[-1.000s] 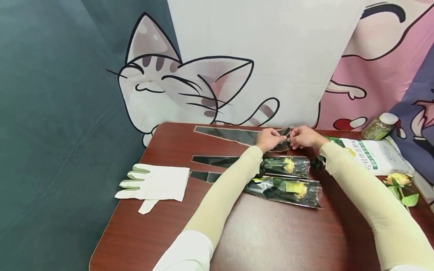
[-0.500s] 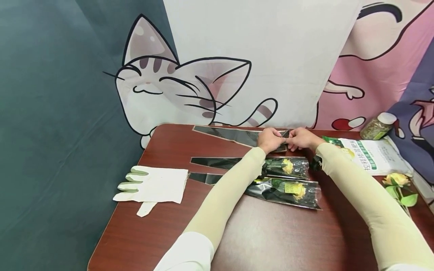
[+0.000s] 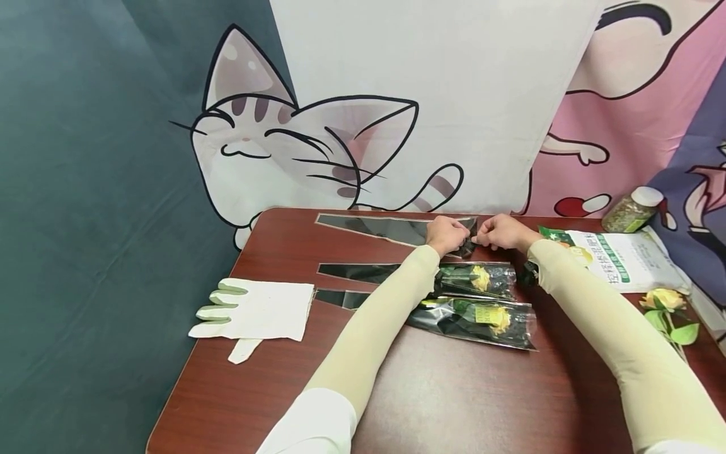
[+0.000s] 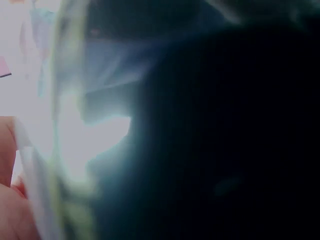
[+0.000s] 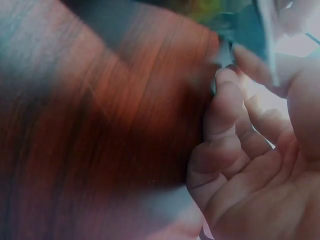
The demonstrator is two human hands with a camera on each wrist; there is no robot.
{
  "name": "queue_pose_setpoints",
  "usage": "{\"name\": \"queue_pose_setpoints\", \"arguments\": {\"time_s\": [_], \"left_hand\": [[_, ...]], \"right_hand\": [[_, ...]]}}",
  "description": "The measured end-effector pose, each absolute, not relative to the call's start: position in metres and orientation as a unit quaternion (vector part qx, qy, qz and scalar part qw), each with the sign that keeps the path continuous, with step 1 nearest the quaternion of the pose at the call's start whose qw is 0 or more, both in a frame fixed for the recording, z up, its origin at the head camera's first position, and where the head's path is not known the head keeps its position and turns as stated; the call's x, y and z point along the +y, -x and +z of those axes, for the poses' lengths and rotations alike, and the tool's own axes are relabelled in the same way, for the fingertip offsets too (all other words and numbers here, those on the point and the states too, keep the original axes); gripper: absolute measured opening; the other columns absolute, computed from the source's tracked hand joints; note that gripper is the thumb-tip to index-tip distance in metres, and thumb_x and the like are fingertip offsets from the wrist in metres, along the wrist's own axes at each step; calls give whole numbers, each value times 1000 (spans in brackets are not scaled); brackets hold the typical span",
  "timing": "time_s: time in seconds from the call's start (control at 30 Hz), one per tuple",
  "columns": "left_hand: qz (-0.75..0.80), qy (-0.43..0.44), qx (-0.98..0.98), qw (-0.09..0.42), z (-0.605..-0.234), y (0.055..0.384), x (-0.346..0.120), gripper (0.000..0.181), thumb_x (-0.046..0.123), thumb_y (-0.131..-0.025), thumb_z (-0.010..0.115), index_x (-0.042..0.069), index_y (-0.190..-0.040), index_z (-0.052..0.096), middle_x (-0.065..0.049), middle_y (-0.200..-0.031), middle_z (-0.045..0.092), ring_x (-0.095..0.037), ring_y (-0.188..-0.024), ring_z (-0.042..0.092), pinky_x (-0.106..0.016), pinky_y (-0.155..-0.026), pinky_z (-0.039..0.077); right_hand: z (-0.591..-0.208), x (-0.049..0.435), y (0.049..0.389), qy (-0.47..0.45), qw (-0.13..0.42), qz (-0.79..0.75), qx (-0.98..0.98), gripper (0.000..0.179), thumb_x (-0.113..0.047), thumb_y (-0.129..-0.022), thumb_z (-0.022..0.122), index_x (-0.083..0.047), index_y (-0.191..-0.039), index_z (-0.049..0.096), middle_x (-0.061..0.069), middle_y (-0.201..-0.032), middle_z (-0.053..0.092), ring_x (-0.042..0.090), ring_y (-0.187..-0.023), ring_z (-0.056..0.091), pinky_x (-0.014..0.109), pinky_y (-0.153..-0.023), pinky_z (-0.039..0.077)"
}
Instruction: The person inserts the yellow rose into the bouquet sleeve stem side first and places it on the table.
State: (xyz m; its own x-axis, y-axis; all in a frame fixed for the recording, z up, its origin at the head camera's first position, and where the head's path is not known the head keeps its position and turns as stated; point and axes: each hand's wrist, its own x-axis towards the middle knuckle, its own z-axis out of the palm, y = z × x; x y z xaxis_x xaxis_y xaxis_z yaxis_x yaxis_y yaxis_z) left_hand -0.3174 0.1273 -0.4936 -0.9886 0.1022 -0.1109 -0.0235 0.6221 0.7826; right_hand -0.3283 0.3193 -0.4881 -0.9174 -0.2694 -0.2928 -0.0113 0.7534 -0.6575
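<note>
At the table's far edge lies a flower wrapping sleeve (image 3: 368,226), dark and see-through with a pale border, narrow at its left end. My left hand (image 3: 447,234) grips it near the wide right end, which looks crumpled. From the right, my right hand (image 3: 501,233) pinches the rim of that end between thumb and forefinger. The right wrist view shows the curled fingers of the right hand (image 5: 245,135). Dark film (image 4: 200,140) fills most of the left wrist view and hides the left hand's fingertips. Whether anything is inside the sleeve cannot be seen.
Two sleeves with yellow roses (image 3: 481,277) (image 3: 499,320) lie nearer me, partly under my left arm. A white glove (image 3: 266,309) lies at left. On the right are a white-and-green bag (image 3: 629,261), a lidded jar (image 3: 632,211) and a loose yellow rose (image 3: 665,301).
The sleeve has shifted slightly left with my left hand. Its wide end, folded up in a dark point between my hands earlier, now lies lower and crumpled. My hands are slightly farther apart.
</note>
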Motion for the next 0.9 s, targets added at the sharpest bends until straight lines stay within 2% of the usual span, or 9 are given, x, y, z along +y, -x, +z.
{"name": "queue_pose_setpoints", "arguments": {"time_s": [0.07, 0.17, 0.3, 0.47, 0.7, 0.9], "left_hand": [[461, -6, 884, 80, -497, 319, 125, 15, 26, -97, 76, 21, -88, 85, 6, -66, 75, -4, -53, 67, -15, -55, 56], [513, 14, 852, 102, -502, 323, 121, 12, 23, -96, 78, 17, -87, 84, 1, -72, 78, -6, -56, 70, -17, -52, 58], [571, 32, 809, 138, -506, 328, 115, 9, 17, -93, 81, 15, -84, 81, -1, -70, 77, -9, -61, 74, -20, -54, 62], [602, 36, 780, 166, -507, 328, 110, 7, 14, -93, 81, 14, -86, 81, -1, -71, 78, -12, -64, 76, -27, -61, 66], [617, 24, 769, 165, -502, 318, 103, 4, 13, -95, 80, 11, -93, 84, -8, -83, 81, -14, -72, 78, -36, -78, 69], [626, 17, 761, 169, -498, 315, 99, 7, 14, -96, 80, 11, -99, 84, -5, -87, 82, -17, -80, 80, -34, -79, 69]], "right_hand": [[-489, 318, 328, 78, 185, -345, 917, 22, -16, -100, 70, -2, -83, 70, 6, -89, 76, 20, -71, 63, 29, -59, 51], [-490, 317, 329, 80, 181, -341, 919, 24, -15, -100, 70, -2, -80, 69, 7, -89, 76, 20, -70, 63, 29, -58, 50], [-490, 317, 330, 89, 179, -330, 923, 28, -20, -101, 71, -4, -78, 69, 4, -73, 66, 20, -67, 63, 28, -58, 49], [-489, 317, 329, 97, 171, -315, 929, 29, -23, -101, 71, -5, -79, 69, 3, -72, 65, 19, -66, 63, 28, -59, 50], [-492, 318, 328, 96, 174, -328, 924, 25, -24, -103, 70, -3, -88, 70, 4, -78, 66, 21, -71, 64, 30, -63, 54], [-495, 319, 327, 84, 177, -345, 918, 27, -27, -105, 68, -1, -100, 71, 9, -88, 69, 22, -76, 66, 32, -66, 58]]}}
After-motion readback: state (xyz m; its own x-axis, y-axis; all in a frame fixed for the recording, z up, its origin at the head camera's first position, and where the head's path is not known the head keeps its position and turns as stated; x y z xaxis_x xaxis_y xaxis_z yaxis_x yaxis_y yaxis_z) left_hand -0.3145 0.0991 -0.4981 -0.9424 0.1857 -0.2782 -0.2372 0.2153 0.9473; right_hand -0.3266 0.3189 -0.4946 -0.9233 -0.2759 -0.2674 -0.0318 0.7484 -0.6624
